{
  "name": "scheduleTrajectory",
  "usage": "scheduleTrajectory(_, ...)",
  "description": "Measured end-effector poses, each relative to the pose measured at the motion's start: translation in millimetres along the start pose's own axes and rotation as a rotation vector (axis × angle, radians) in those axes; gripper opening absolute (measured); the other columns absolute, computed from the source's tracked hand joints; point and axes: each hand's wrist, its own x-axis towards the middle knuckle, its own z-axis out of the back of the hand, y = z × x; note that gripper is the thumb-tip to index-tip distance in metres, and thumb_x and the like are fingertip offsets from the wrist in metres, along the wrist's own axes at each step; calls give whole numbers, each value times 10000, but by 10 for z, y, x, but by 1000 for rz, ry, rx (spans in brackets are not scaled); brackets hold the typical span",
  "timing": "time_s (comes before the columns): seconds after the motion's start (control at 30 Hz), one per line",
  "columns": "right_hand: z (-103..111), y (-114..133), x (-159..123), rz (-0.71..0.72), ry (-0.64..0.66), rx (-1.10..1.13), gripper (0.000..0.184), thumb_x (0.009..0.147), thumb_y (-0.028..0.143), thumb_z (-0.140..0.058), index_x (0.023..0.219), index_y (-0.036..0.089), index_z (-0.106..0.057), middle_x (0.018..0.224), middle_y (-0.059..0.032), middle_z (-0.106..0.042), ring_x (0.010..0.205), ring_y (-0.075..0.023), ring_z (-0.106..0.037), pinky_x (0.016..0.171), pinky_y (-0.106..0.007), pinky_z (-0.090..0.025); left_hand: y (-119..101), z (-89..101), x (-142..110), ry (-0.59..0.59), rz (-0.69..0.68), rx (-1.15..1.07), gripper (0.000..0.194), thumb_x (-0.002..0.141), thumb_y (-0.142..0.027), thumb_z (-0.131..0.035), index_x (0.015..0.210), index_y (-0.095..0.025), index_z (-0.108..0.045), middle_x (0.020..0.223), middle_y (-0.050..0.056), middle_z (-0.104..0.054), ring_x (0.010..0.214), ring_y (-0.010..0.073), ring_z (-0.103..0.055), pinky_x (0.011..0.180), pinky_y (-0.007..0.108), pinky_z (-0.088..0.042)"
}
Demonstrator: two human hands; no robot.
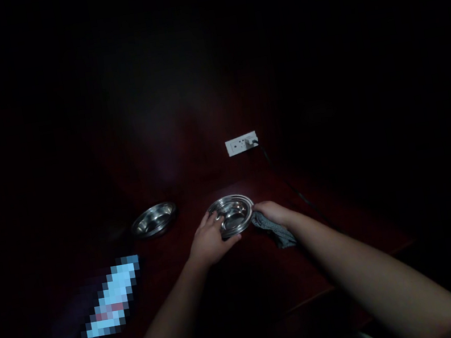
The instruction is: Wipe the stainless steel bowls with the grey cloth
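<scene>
A shiny metal bowl [234, 222] with a wide ridged rim sits in front of me on the dark red surface. My left hand [210, 239] grips its left side, fingers over the rim and thumb along the near edge. At the bowl's right rim is my right hand [274, 213], its fingers closed on a grey patterned cloth [277, 231] that hangs down below them. Part of the cloth touches or lies close to the rim; the right fingertips are partly hidden.
Another metal bowl [154, 220] stands to the left, tilted in view. A white socket plate [241, 144] with a plug in it is at the back, and a dark cable [293, 187] runs from it to the right. A bright pixelated screen [113, 300] glows at lower left. The surroundings are very dark.
</scene>
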Motion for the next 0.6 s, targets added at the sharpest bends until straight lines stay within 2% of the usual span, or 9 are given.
scheduleTrajectory(0.2,-64,27,-17,-70,39,157,177,750,254,-507,671,143,-619,521,8,-615,444,-110,-513,508,-230,-416,-16,-44,-7,-5,47,17,842,703,-727,-437,1321,-156,-453,1452,124,-345,1383,314,-173,1100,425,-245)
scheduleTrajectory(0.6,-57,-37,74,-83,-10,187,180,734,226,-557,567,159,-552,457,36,-570,421,-90,-481,452,-212,-353,-28,-49,-1,-47,22,-31,736,718,-676,-486,1283,-205,-505,1417,79,-411,1375,310,-199,1098,439,-266)
